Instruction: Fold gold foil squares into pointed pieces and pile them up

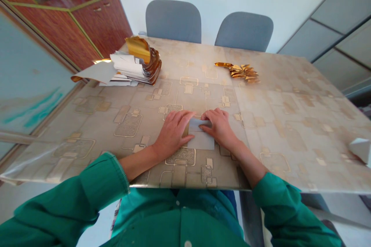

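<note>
A sheet of pale paper (pixel 200 141) lies folded on the patterned table top (pixel 275 123), with a gold sheen showing along its left edge. My left hand (pixel 174 133) presses on that edge, and my right hand (pixel 218 127) holds the upper part from the other side. Farther back left stands a stack of white-backed, gold-foil folded papers (pixel 139 63). A gold foil fan shape (pixel 240 72) lies at the back right, out of reach of both hands. A white folded paper piece (pixel 361 148) sits at the right edge of the view.
A loose pale sheet (pixel 94 72) sticks out from under the stack toward the table's left corner. Two grey chairs (pixel 173 21) stand beyond the far edge. A reddish wooden cabinet (pixel 100 25) stands at the back left, and a glass panel (pixel 29 73) fills the left side.
</note>
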Available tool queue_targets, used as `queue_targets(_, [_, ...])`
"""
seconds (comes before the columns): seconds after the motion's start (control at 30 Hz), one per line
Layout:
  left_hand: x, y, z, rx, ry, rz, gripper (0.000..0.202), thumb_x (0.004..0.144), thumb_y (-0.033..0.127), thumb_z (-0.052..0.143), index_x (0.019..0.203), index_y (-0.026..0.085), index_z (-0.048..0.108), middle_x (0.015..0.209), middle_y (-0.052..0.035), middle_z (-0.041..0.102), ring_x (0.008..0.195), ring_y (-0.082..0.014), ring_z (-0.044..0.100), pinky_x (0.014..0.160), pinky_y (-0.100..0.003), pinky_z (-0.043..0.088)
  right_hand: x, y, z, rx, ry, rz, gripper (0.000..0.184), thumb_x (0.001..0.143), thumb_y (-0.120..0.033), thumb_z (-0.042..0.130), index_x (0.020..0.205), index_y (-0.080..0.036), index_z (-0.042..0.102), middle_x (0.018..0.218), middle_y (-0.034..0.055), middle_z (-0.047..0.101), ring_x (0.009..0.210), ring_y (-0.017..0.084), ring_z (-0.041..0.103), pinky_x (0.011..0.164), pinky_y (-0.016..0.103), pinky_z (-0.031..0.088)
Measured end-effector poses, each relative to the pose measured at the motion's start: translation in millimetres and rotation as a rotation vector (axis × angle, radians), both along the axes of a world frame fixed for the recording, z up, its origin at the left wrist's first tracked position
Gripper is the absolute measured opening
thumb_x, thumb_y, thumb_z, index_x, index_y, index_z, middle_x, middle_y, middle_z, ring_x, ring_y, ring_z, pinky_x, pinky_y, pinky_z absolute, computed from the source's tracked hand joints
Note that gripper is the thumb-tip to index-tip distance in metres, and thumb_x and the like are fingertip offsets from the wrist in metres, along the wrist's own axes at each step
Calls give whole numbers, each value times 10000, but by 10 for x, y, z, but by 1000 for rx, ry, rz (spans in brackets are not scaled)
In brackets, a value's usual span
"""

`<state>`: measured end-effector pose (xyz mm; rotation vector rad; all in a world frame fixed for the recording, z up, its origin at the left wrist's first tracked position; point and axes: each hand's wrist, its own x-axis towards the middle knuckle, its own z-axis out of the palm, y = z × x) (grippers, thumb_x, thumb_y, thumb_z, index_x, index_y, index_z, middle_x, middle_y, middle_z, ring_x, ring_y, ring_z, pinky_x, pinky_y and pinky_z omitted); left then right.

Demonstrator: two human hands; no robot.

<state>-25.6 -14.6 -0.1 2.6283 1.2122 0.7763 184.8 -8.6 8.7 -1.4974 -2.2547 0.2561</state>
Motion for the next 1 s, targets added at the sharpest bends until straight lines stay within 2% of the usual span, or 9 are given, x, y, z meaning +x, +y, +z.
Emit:
queue_targets(0.07, [3, 10, -8, -4, 0, -40, 660, 882, 275, 661, 1454, 191, 343, 1365, -129, 514, 1254, -287, 467, 1070, -486, 379, -2, -56, 29, 48, -48, 32, 74, 858, -162, 625, 848, -228, 594, 827, 7, 670, 886, 211, 526, 846, 355, 283])
queue_targets(0.13, [9, 21, -12, -15, 6, -94, 642, 893, 247, 644, 1458, 205, 340, 1345, -107, 543, 1242, -268, 485, 1073, -464, 387, -10, -111, 51, 94, -109, 59, 62, 893, -183, 618, 849, -227, 611, 824, 6, 679, 893, 210, 516, 880, 366, 269])
queue_targets(0.3, [28, 34, -12, -16, 40, -179, 418, 927, 246, 607, 1321, 156, 503, 1216, -90, 630, 1115, -237, 545, 1027, -423, 424, -31, -219, 42, 194, -262, 110, 144, 972, -264, 553, 877, -230, 656, 827, 20, 676, 928, 218, 490, 925, 384, 247])
queue_targets(0.37, [34, 36, -18, -11, 52, -194, 307, 960, 288, 564, 1235, 151, 570, 1142, -87, 656, 1055, -227, 564, 993, -415, 442, -33, -255, 39, 198, -298, 125, 169, 984, -270, 531, 887, -227, 663, 833, 28, 672, 941, 220, 484, 936, 385, 246])
queue_targets(0.47, [39, 34, -33, 5, 75, -208, 261, 994, 325, 508, 1155, 153, 621, 1046, -80, 675, 985, -216, 583, 951, -411, 457, -37, -323, 56, 173, -324, 128, 210, 996, -256, 497, 878, -218, 666, 846, 37, 673, 947, 219, 486, 947, 387, 252])
queue_targets(0.53, [43, 22, -44, 36, 94, -217, 250, 1002, 310, 493, 1138, 155, 633, 1022, -76, 679, 968, -212, 588, 947, -411, 455, -41, -385, 69, 154, -320, 120, 218, 999, -262, 482, 906, -215, 673, 883, 44, 678, 953, 221, 493, 952, 395, 257])
queue_targets(0.63, [47, -20, -57, 101, 131, -207, 225, 1002, 252, 486, 1140, 158, 638, 1031, -72, 679, 975, -210, 585, 968, -410, 437, -35, -495, 59, 129, -295, 110, 213, 983, -332, 510, 1057, -211, 668, 1008, 63, 681, 995, 235, 501, 980, 420, 258])
queue_targets(0.77, [46, -94, -56, 156, 226, -186, 206, 999, 186, 468, 1106, 148, 640, 1061, -75, 667, 998, -213, 581, 1000, -409, 412, 10, -628, -7, 135, -271, 62, 321, 963, -364, 545, 1218, -183, 618, 1156, 84, 665, 1057, 259, 498, 1017, 447, 245])
queue_targets(1.0, [49, -148, -30, 217, 322, -174, 226, 999, 173, 455, 1154, 148, 618, 1035, -70, 658, 986, -217, 584, 1067, -456, 356, 63, -744, -69, 183, -260, -64, 297, 982, -329, 506, 1224, -202, 621, 1174, 81, 671, 1039, 262, 507, 1036, 462, 232])
